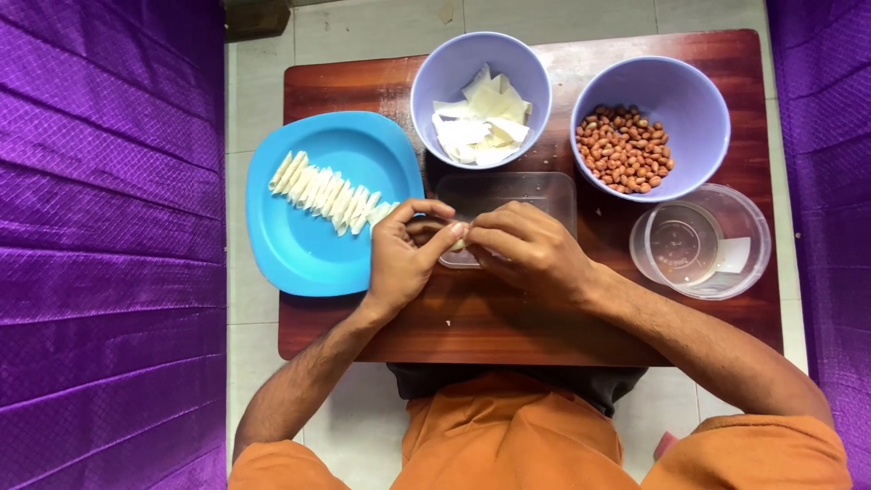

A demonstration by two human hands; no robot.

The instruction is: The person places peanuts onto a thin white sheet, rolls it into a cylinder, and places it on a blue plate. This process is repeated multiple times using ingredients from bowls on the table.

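Both hands meet over the middle of the wooden surface, just above the near edge of a clear plastic lid that lies flat there. The left hand and the right hand pinch a small pale wrapper piece between them; thumbs and forefingers of both are closed together on it, so each grip is clamped on that one piece. Most of the piece is hidden by the fingers, and whether anything sits inside it cannot be told.

To the left, a blue plate carries a row of folded pale pieces, lying side by side and overlapping. Behind the hands, a lavender bowl holds a loose heap of flat white wrapper sheets. To its right a second lavender bowl holds red-brown peanuts. Near the right hand's wrist, a clear round container stands with a little liquid in the bottom, as far as can be seen.

The piece in hand looks thin, light and soft. It would likely bend at a touch and tear or crease if squeezed hard, and it may turn tacky where wet. A light fingertip pinch along its edges seems the safest hold, as both hands have it now, with pressure kept off the middle.

Purple cloth hangs on both sides, over a tiled floor.
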